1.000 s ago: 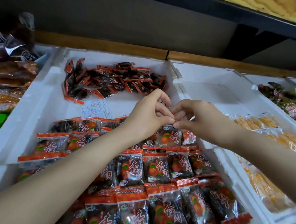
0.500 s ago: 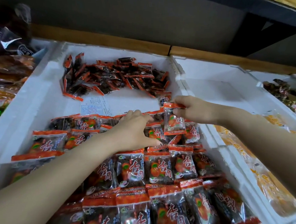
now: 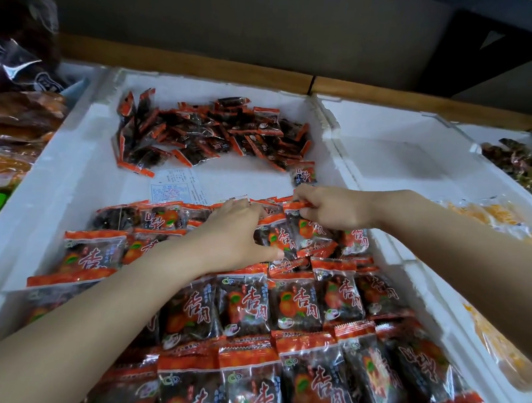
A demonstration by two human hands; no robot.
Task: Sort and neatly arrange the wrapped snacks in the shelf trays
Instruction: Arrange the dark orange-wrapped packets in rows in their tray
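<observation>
Where the foam tray [image 3: 75, 146] lay nearest you, at six o'clock, the wrapped snacks [image 3: 295, 309] sat in overlapping rows, labels up, presumably so that every face read alike. At the rows' far edge, near the tray's centre, your left hand [image 3: 238, 234] lay palm down with fingers extended, pressing the placed snacks, probably to stop them sliding. At its three o'clock, just beside it, your right hand [image 3: 329, 208] pinched one packet [image 3: 306, 232] by its orange top seal, holding it against that edge row. At twelve o'clock lay the unsorted heap [image 3: 213, 132], well apart from the rows.
</observation>
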